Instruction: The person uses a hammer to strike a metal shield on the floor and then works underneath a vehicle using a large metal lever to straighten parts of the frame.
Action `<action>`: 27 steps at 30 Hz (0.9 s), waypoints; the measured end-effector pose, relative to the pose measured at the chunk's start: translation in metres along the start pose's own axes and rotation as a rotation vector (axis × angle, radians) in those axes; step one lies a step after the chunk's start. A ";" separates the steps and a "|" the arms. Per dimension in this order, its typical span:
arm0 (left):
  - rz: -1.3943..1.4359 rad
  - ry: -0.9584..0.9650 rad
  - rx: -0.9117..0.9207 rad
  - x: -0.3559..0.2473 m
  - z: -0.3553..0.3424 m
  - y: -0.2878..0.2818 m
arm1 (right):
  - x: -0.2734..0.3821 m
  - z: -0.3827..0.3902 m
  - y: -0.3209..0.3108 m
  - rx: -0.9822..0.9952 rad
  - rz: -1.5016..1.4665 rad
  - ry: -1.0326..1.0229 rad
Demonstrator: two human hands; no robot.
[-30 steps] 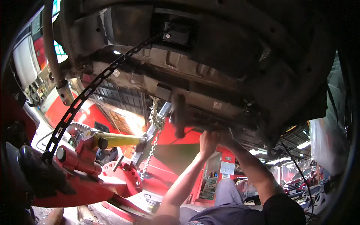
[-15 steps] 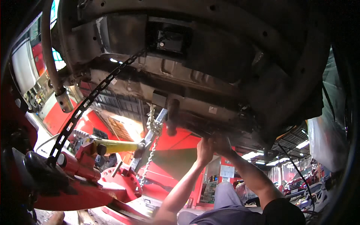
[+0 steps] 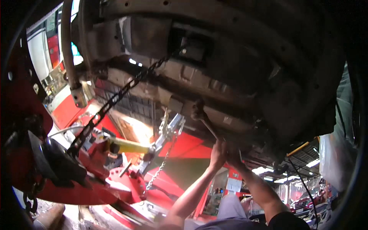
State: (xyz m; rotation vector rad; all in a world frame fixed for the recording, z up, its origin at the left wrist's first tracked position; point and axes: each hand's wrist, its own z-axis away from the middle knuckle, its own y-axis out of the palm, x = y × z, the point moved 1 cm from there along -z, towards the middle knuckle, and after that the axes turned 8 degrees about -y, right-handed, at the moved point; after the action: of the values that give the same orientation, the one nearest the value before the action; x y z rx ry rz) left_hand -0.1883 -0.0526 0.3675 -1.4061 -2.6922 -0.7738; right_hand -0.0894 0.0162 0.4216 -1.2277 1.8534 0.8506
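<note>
Overhead spreads the dark underside of a vehicle [image 3: 153, 42], with a crossways metal beam [image 3: 237, 120] along its lower part. My left hand [image 3: 217, 155] is raised and closed around the handle of a hammer [image 3: 209, 124]. Close beside it, my right hand [image 3: 234, 158] is in shadow and looks closed on the lower end of the same handle; its fingers are hard to make out. The hammer's head is up by the beam, to the right of a small square block [image 3: 176, 105]. Whether the head touches metal cannot be told.
A dark chain [image 3: 122, 92] runs tightly from the underside down to red pulling equipment [image 3: 76, 191] at left. Beyond it are a yellow cylinder [image 3: 130, 145] and a hanging light chain [image 3: 163, 165]. Clear plastic sheeting [image 3: 333, 157] hangs at right, near a red car [image 3: 303, 203].
The whole view has shifted, with the scene sliding right and slightly down. The hammer has tilted, its head now farther from the square block and its handle showing more clearly. Both hands stay together.
</note>
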 end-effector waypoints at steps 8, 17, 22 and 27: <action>0.473 0.111 -0.291 -0.016 -0.013 -0.064 | 0.122 -0.129 -0.010 0.045 -0.068 -0.270; 0.539 0.092 -0.275 -0.027 -0.019 -0.088 | 0.134 -0.152 -0.013 0.118 0.065 -0.378; 0.333 0.366 -0.425 -0.035 -0.036 -0.095 | 0.118 -0.167 -0.005 0.206 0.025 -0.357; 0.000 0.229 -0.457 -0.007 -0.097 -0.064 | 0.052 -0.157 0.014 0.436 0.209 0.110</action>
State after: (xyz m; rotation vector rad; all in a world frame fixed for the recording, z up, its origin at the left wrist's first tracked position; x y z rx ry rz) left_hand -0.2549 -0.1300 0.4241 -1.2792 -2.4352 -1.5199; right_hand -0.1506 -0.1338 0.4577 -0.8318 2.1407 0.4523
